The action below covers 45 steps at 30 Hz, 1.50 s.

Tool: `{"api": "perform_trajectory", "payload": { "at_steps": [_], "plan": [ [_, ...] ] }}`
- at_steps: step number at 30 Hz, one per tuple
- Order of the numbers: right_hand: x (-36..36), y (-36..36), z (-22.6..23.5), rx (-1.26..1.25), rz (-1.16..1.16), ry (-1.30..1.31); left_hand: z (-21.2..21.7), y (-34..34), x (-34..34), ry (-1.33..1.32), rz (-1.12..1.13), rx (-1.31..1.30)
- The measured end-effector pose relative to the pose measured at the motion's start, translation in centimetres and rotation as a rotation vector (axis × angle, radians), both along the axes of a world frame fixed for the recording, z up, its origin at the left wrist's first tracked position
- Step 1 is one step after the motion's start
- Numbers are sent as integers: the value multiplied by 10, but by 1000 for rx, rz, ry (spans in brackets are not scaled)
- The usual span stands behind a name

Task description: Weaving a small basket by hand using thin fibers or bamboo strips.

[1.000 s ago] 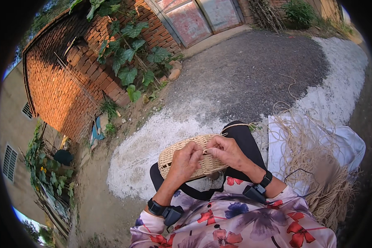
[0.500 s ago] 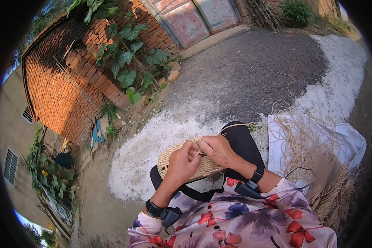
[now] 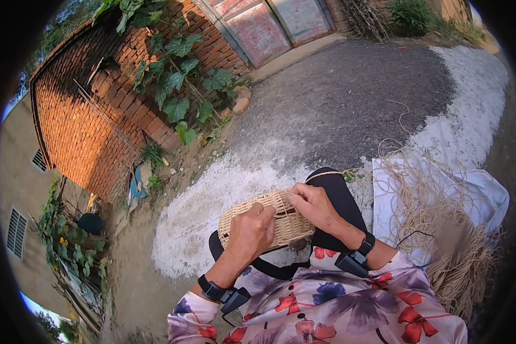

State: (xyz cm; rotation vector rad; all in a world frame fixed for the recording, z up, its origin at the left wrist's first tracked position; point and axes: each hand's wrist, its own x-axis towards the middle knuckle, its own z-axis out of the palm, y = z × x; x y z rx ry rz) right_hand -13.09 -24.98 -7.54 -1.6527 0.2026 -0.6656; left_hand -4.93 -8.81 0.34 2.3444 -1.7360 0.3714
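Brick wall (image 3: 92,120) with leafy vine (image 3: 178,86) is seen at far left; woven straw piece (image 3: 269,221) is held over the lap, between both hands. Left hand (image 3: 251,232) is curled shut on its near edge, fingers folded over the weave. Right hand (image 3: 312,205) is closed on the upper rim, fingertips pinching what looks like a strand. Piece is judged light, stiff-ish yet bendable, rough not slippery; best gripped at the rim. Loose straw bundle (image 3: 441,229) is laid on white cloth (image 3: 487,198) at right
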Motion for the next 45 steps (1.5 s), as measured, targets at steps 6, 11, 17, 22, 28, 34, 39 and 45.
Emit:
{"api": "perform_trajectory", "payload": {
  "at_steps": [6, 11, 17, 22, 28, 34, 39, 45],
  "plan": [
    [-12, 10, -7, -149, 206, -89, 14, -6, 12, 272, 33, 196],
    [-13, 19, -6, -391, 118, -97, 19, -11, 17, 366, 145, 330],
    [-14, 22, -5, -601, 33, -191, 20, -6, 24, 456, 109, 332],
    [-15, 21, -8, -522, 40, -212, 19, 1, 10, 569, 87, 166],
    [-12, 15, 5, -464, 49, -205, 6, 7, 11, 503, 8, 13],
    [-7, 12, 6, -160, 102, -124, -1, 4, 5, 438, 115, -46],
    [-7, 11, -10, -147, 161, -94, -5, 6, 2, 408, 148, -76],
    [-5, 17, -17, -358, 92, -210, -10, 3, -3, 375, 152, -140]
  ]
}}
